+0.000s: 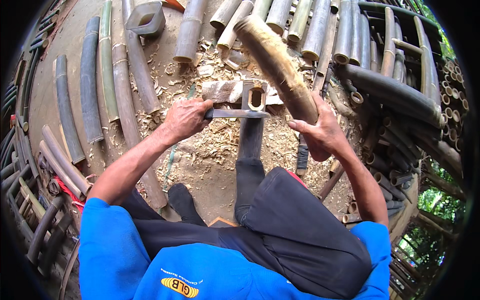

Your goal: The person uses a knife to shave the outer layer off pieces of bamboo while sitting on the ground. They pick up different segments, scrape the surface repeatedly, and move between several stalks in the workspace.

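Note:
My left hand [185,119] is closed round the handle of a knife [240,114], whose flat blade points right. The blade lies across a dark bamboo pole [251,137], just below an oblong slot cut through its wall. In my right hand [322,130] is a thick wooden club [280,70], raised and tilted up to the left, its side worn pale and frayed. The pole's slotted end rests against a pale, rough wood block [222,91]. Its near end meets my dark-clothed lower leg [248,185].
Wood shavings [210,142] cover the ground around the block. Bamboo poles [90,80] lie at the left, with more cut lengths [312,35] at the far side. A plastic tub [145,19] stands far left. Bamboo is stacked [452,100] at the right.

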